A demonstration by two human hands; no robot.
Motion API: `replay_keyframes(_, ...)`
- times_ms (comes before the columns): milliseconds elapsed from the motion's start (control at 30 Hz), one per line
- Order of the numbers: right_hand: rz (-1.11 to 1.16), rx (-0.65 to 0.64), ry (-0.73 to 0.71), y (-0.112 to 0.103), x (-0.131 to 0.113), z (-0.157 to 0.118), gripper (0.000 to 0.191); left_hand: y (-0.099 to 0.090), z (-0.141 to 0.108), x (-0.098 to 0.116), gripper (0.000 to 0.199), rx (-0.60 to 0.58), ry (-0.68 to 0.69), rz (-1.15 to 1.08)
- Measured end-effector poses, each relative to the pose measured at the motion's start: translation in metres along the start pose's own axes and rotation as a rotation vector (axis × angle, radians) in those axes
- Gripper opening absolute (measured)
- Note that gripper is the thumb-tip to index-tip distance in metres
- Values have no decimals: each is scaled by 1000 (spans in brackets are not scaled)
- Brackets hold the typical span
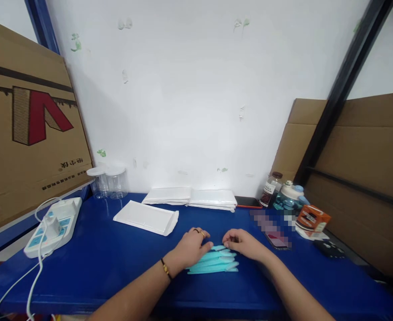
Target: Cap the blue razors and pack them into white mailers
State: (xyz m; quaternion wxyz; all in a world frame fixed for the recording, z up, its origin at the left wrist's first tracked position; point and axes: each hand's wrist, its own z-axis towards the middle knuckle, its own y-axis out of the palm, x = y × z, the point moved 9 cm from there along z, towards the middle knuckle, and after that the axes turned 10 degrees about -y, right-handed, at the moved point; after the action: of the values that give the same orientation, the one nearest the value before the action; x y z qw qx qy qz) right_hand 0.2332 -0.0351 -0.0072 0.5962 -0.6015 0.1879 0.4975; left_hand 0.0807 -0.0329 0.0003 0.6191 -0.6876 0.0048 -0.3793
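Note:
Several slim turquoise sticks with pale clear caps, which look like eyebrow razors (213, 266), lie side by side in a small pile near the front of the blue table. My left hand (193, 248), with a ring and a beaded bracelet, rests over the pile's left end. Its thumb lies close to the topmost razor and stands apart from the index finger. At the right end of that razor, my right hand (243, 243) has its fingers curled, with thumb and fingertips closed on the tip. Part of the pile is hidden under my left hand.
Beyond the hands lie a white padded envelope (146, 217) and two stacks of white envelopes (213, 198). A power strip (54, 227) with cables and clear jars (116, 183) stand left. Phones, a bottle (270, 189) and an orange box (313, 219) are on the right.

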Motion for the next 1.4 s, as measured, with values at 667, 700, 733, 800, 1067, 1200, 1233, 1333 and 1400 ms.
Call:
replay_keyframes(667,-330,236,-156,-23,36,80,6,-10,100,-47,12,177,-35,-212)
replay_keyframes(700,-337,238,-154,-24,37,80,7,-10,100,-47,13,175,-29,-219)
replay_keyframes(733,-344,242,-151,-25,38,80,7,-10,100,-48,14,174,-26,-226)
replay_keyframes(800,-352,250,-146,-25,41,81,8,-9,101,-50,14,171,-39,-238)
replay_keyframes(1067,-402,288,-91,-28,47,79,12,-9,103,-55,11,169,-102,-227)
replay_keyframes(1200,-377,219,-89,-23,41,72,14,-9,95,-52,10,107,-80,-203)
replay_keyframes(1233,-351,175,-92,-19,39,69,14,-8,92,-51,10,75,-79,-205)
replay_keyframes(1333,-312,115,-87,-13,30,60,12,-4,82,-47,11,-8,-83,-215)
replay_keyframes(1400,-315,113,-72,-12,26,55,12,0,77,-43,12,-51,-76,-208)
